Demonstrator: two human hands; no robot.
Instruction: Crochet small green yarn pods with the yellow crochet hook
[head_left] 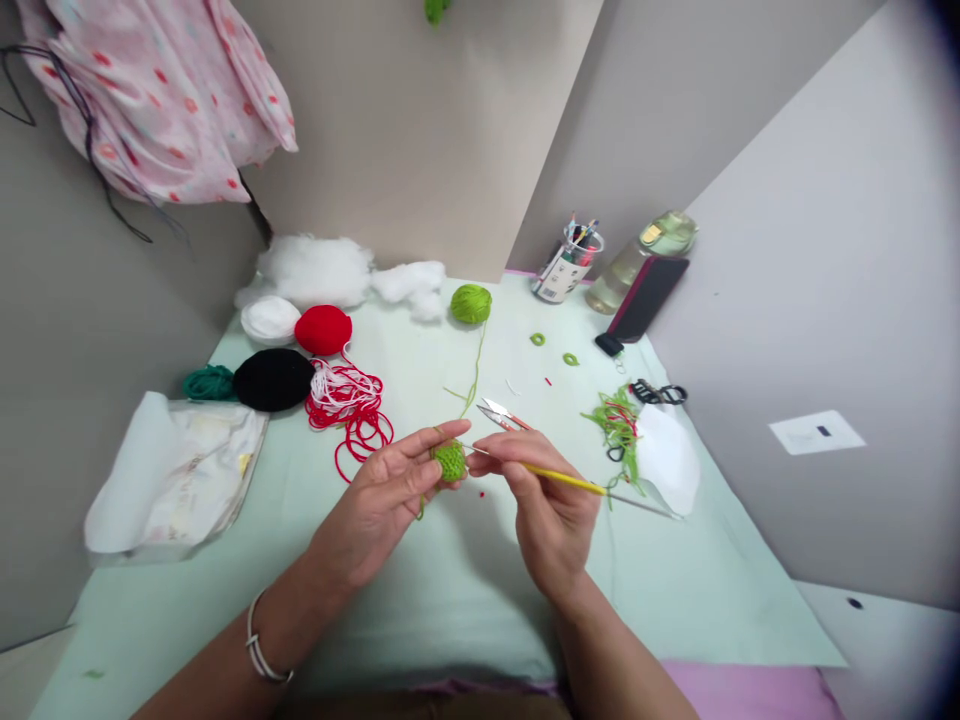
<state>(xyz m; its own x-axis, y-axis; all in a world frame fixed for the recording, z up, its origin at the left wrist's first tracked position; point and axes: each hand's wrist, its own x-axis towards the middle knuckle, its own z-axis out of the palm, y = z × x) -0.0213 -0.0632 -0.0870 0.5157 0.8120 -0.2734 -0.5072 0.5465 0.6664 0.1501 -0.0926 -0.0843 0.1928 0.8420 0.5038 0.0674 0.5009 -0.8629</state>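
A small green crocheted piece (450, 461) is pinched between the thumb and fingers of my left hand (390, 480). My right hand (551, 510) grips a crochet hook (562, 478) with a yellow handle; its thin metal tip points at the right side of the piece. Green yarn runs from the piece up the table to a green yarn ball (471, 304). Just beyond my right fingers lie thread snips (504, 414) with orange handles, partly hidden by the hand.
Red (324, 330), white (270, 319) and black yarn balls (274, 380) sit left, near white stuffing (315, 270) and tangled red and white yarn (346, 400). Two green rings (571, 359), yarn scraps (616, 420), a pen cup (568, 265), a bottle (637, 262) and a phone (646, 300) are right.
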